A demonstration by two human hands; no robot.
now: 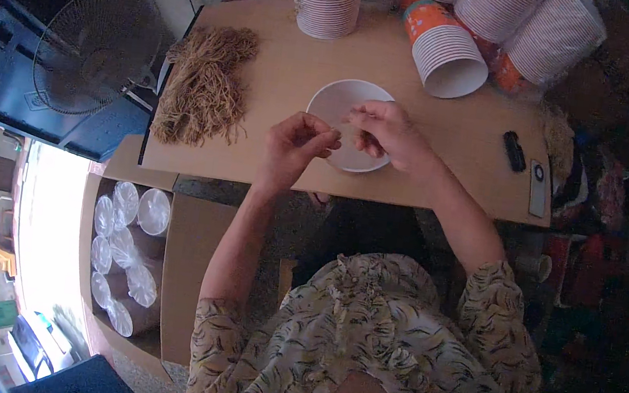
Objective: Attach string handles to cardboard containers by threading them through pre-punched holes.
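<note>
A round white paper tub [331,103] sits on the brown table close to its front edge, its open mouth facing me. Over its left rim is my left hand [299,146], thumb and fingertips pinched together. My right hand [390,133] hovers over the tub's right side with thumb and forefinger pressed together and the other fingers curled. The fingertips of both hands face each other, a small gap apart. Whatever sits in either pinch is too small or hidden to name. Left of the tub lies a loose bundle of tan twine strands [206,85].
A nested stack of tubs [326,9] stands at the back; another stack [449,60] lies tipped, beside plastic-wrapped stacks [554,37]. A black object [514,151] and a flat pale device [538,188] lie right. A fan [97,48] and an open carton [187,275] are left.
</note>
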